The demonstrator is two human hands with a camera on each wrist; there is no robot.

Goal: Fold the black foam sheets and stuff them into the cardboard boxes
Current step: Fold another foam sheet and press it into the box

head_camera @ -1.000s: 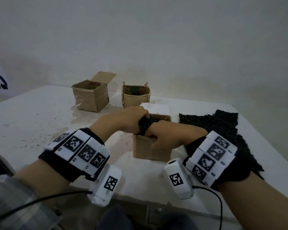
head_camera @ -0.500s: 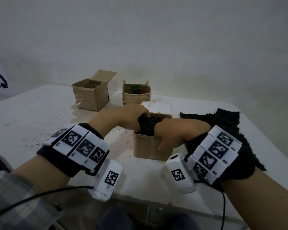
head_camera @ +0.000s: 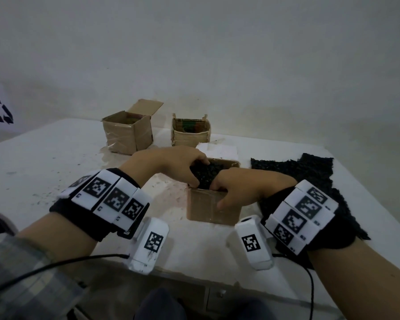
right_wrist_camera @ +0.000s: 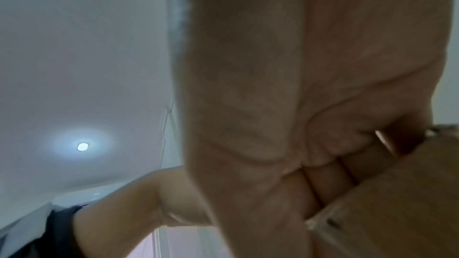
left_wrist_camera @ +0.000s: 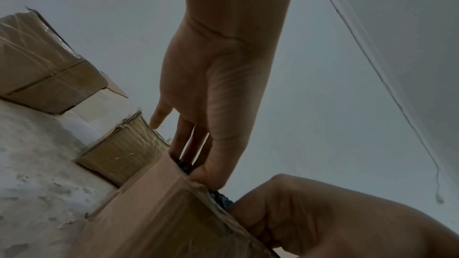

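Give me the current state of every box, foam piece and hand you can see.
Near box: upright, open, foam wad partly in.
Foam wad: bunched, sticking out above the rim.
Left hand: gripping the wad.
Right hand: pressing the wad, fingers over the box front.
Flat foam sheets: unfolded on the table.
Back left box: open, flap up.
Back right box: open; contents unclear.

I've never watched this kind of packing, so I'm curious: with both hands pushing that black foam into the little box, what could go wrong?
1. The folded foam still bulges above the near box; it may spring back out once the left hand and right hand let go.
2. The box is small and looks light, so hard pushing might tip it or crush its rim.
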